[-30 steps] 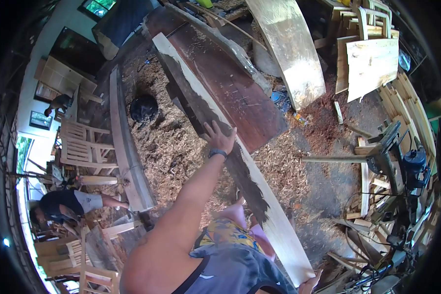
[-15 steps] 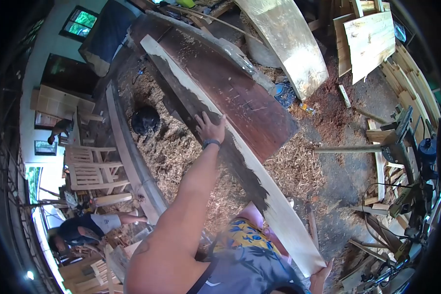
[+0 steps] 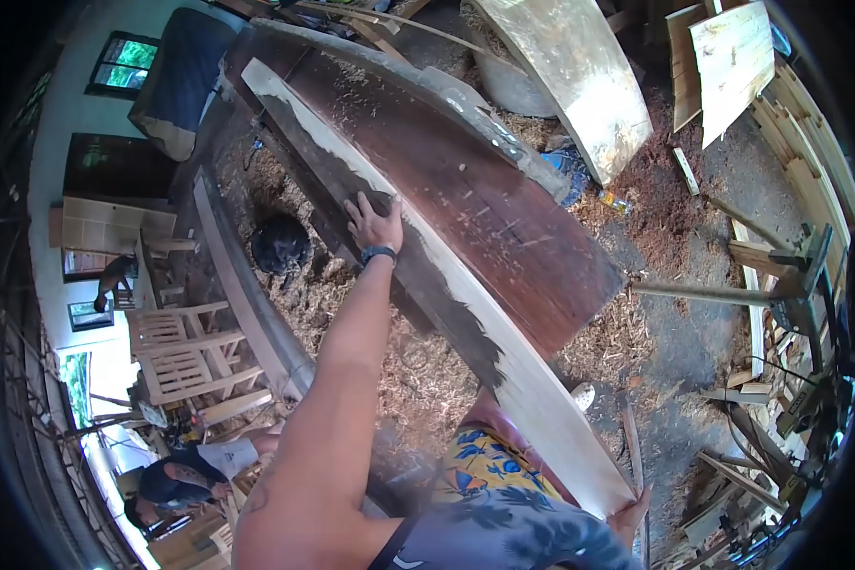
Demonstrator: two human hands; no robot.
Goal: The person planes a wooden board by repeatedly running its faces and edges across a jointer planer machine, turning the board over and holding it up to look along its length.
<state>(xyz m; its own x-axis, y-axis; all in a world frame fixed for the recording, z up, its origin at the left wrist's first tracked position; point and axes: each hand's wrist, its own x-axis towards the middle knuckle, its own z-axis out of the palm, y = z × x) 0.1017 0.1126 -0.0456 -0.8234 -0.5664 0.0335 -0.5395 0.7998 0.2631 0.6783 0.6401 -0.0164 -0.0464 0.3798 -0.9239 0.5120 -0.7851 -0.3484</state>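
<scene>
A long plank (image 3: 503,375), pale with a ragged dark strip along one side, runs diagonally across the head view. My left hand (image 3: 375,226) lies on its dark upper part with fingers spread, the thumb by the pale edge. Down at the lower right, my right hand (image 3: 629,518) grips the plank's near end; most of its fingers are hidden. Under and beside the plank's far part is a broad reddish-brown board (image 3: 503,228) dusted with shavings.
Shavings (image 3: 427,380) cover the floor around a black round object (image 3: 280,242). A large curved pale slab (image 3: 579,85) stands at the top. Wood scraps and a metal stand (image 3: 798,304) are on the right. Another person (image 3: 185,480) is at the lower left, near a slatted wooden bench (image 3: 185,351).
The view has shifted. The plank and my left hand appear farther left, while the reddish board shows farther right. Both hands keep their places on the plank.
</scene>
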